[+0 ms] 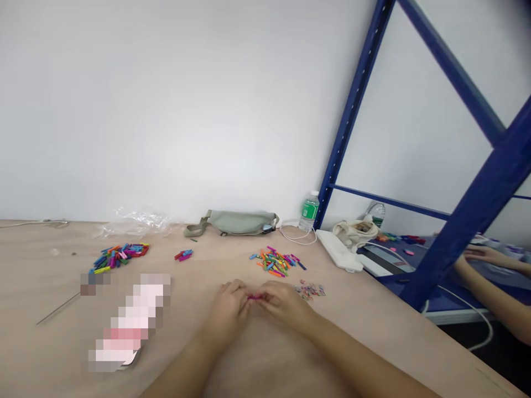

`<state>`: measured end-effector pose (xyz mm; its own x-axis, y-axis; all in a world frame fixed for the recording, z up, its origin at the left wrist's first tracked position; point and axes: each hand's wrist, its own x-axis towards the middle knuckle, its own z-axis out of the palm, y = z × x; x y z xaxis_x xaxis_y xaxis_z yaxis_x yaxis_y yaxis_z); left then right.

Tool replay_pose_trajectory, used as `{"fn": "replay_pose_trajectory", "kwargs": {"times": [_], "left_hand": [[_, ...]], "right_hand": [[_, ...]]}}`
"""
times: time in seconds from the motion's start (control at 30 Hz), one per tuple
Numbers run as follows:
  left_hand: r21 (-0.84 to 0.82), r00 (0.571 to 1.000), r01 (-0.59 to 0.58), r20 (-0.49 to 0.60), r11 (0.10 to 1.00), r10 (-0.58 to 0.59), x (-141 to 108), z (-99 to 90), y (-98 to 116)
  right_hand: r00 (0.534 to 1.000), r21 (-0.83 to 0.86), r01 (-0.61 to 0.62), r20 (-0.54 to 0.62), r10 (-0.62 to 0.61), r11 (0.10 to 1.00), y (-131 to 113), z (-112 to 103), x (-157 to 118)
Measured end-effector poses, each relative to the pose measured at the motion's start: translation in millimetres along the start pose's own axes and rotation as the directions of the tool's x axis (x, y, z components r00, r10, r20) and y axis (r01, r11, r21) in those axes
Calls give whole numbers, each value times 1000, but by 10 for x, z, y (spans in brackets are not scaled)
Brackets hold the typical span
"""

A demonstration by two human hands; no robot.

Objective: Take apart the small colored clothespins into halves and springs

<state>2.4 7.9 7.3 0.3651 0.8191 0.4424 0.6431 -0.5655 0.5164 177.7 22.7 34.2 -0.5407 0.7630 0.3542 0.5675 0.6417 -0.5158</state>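
My left hand (230, 307) and my right hand (282, 305) meet at the middle of the table, fingertips pinched on the two ends of a small magenta piece (254, 297). Its exact shape is too small to make out. Just beyond my right hand lies a pile of loose coloured clothespin parts (279, 262). Small metal springs (310, 289) are scattered to the right of that hand. A larger heap of coloured clothespins (120, 256) sits at the left, with a few more pieces (183, 255) between the two piles.
A blurred-out phone (128, 323) lies at the left. Along the wall are clear plastic wrap (139, 221), a grey-green pouch (244, 222) and a water bottle (309, 211). A white case (338, 251) is by the blue rack (352, 116). Another person's arms (493, 287) show beyond it.
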Motion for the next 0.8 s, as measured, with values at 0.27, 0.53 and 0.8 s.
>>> {"fn": "replay_pose_trajectory", "kwargs": {"times": [0.27, 0.53, 0.8], "left_hand": [[103, 977, 208, -74, 973, -201, -2, -30, -171], [422, 949, 310, -189, 852, -252, 11, -25, -345], [649, 925, 377, -235, 660, -297, 282, -258, -829]], "right_hand": [[940, -28, -279, -214, 267, 960, 294, -329, 446], [878, 271, -309, -286, 383, 912, 171, 287, 81], [944, 517, -133, -194, 267, 846, 39, 338, -59]]}}
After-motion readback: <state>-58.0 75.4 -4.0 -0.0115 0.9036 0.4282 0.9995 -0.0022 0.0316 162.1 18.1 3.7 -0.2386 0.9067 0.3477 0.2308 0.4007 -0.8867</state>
